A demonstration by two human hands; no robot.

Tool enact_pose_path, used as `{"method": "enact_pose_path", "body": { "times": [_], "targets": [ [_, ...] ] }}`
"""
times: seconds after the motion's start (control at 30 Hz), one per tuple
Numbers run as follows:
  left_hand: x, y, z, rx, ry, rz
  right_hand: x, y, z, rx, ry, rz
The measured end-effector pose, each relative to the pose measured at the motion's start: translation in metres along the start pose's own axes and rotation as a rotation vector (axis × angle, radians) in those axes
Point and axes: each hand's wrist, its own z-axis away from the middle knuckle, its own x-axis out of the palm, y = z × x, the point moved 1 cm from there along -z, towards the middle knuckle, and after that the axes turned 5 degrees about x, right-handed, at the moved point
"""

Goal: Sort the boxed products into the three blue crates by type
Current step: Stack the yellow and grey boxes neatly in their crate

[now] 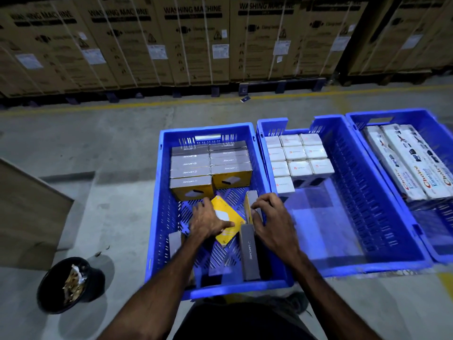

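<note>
You are stacking boxes in the left crate (157, 192); your left hand (208, 220) presses the flat yellow box (229, 224); your right hand (272, 220) grips an upright box (251, 204); next, stand both against the packed rows (210, 165).

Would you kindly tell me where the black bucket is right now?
In the head view, the black bucket stands on the concrete floor at lower left, left of the leftmost blue crate and just below the brown cardboard box.

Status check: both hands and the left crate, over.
Left hand flat on the yellow box. Right hand grips an upright box. Both inside the left crate; loose grey box close by.
</note>
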Motion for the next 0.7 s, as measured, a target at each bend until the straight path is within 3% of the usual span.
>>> {"method": "enact_pose_path", "body": {
  "times": [0.33,0.5,0.6,0.7],
  "targets": [
    [-0.025,-0.038,-0.006,-0.077,-0.052,0.389,0.000,-0.001,-0.002,-0.015,0.003,-0.009],
    [-0.051,-0.033,0.008,-0.013,0.014,0.711,-0.001,0.000,-0.002,-0.033,0.003,-0.001],
    [-0.074,-0.026,0.021,-0.037,0.071,1.030,-0.004,-0.005,-0.005,-0.001,-0.039,-0.023],
    [-0.099,-0.019,0.036,-0.024,-0.010,1.312,-0.009,-0.012,-0.016,0.070,-0.109,-0.115]
  ]
}}
